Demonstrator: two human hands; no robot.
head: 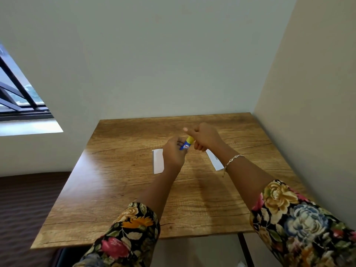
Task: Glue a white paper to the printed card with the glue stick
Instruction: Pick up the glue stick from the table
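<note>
Blue glue stick (184,147); yellow cap

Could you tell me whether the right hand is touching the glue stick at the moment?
Touching: the head view shows the right hand closed around the yellow cap end of the glue stick, with the left hand gripping its blue body.

Left hand (173,153), right hand (206,136) raised together, fingers curled.

Wooden table (119,189) in plain corner (barred window (17,93) left).
</note>
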